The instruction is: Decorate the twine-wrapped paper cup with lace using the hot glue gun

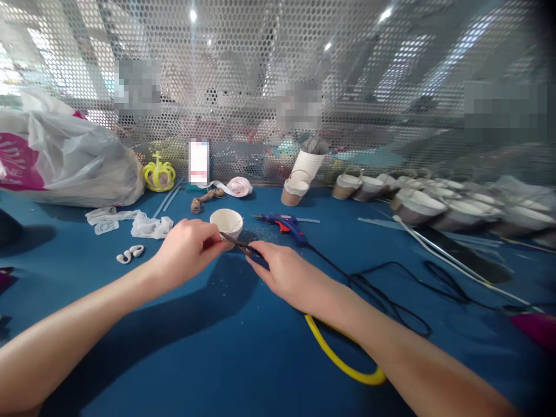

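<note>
In the middle of the view is a white paper cup (226, 221), its open top facing up and toward me. My left hand (191, 249) is closed, with thumb and fingers pinched at the cup's near left side. The fingers hide part of the cup's lower wall. My right hand (286, 272) is closed around the dark handles of a pair of scissors (238, 241). Their blades point left at the cup's near side, close to my left fingertips. Small white scraps are scattered on the blue table (226, 347) around the hands.
Behind my right hand lies a blue glue gun (284, 223), its black cord (369, 284) looping right. Several finished cups (421, 205) line the back right. A yellow curved strip (347, 368) lies near my right forearm. Left are lace (150, 225), a yellow crown (158, 175) and a plastic bag (78, 156).
</note>
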A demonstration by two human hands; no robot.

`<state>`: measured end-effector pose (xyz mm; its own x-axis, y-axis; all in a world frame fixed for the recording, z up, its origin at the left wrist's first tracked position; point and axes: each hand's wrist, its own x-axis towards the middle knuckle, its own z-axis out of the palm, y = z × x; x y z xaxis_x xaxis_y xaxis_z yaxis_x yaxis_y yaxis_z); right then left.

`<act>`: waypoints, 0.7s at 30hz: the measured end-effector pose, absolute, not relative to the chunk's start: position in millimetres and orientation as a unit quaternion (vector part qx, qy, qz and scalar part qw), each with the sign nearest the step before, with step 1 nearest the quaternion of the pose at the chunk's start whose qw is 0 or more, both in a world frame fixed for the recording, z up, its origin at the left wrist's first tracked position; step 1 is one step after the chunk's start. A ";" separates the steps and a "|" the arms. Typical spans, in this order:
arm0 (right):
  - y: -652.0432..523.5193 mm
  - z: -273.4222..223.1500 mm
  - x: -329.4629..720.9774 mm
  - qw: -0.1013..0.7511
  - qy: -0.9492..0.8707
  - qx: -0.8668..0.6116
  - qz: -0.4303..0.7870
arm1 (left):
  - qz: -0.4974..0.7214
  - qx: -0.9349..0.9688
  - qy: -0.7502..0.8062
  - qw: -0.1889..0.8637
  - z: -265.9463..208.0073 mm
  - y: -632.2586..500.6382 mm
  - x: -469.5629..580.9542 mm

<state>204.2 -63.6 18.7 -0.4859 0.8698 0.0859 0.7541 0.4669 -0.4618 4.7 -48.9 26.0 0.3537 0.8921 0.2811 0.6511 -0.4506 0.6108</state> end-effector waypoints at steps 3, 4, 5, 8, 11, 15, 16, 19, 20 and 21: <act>-62.3 17.0 202.8 0.155 -0.840 -0.482 0.195 | 0.277 0.809 0.499 0.136 32.5 -51.7 2.3; -62.4 19.0 202.9 0.161 -0.840 -0.475 0.205 | 0.265 0.809 0.484 0.205 33.8 -50.2 -0.3; -62.6 21.9 203.3 0.167 -0.841 -0.467 0.216 | 0.255 0.802 0.450 0.299 34.3 -47.5 -3.5; -64.1 31.7 205.8 0.182 -0.839 -0.449 0.249 | 0.281 0.732 0.326 0.528 30.0 -37.4 -11.5; -65.6 37.2 207.7 0.188 -0.841 -0.424 0.279 | 0.262 0.640 0.242 0.680 19.0 -31.7 -11.3; -66.9 37.9 207.5 0.184 -0.844 -0.406 0.297 | 0.271 0.591 0.212 0.730 9.0 -32.2 -5.2; -66.9 37.2 207.5 0.184 -0.846 -0.406 0.293 | 0.277 0.594 0.214 0.724 8.8 -32.8 -4.2; -65.0 31.2 207.8 0.190 -0.854 -0.419 0.242 | 0.290 0.655 0.286 0.636 13.3 -36.9 -1.4; -63.9 28.0 207.8 0.190 -0.855 -0.431 0.217 | 0.294 0.692 0.337 0.566 16.1 -39.5 -0.2; -62.6 24.6 207.8 0.188 -0.854 -0.445 0.194 | 0.297 0.728 0.393 0.476 19.1 -42.8 1.3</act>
<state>207.8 -62.6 24.6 -0.5325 0.8333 0.1483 0.6874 0.5280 -0.4986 1.3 -42.8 19.1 0.5138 0.8559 0.0585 0.2900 -0.2374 0.9271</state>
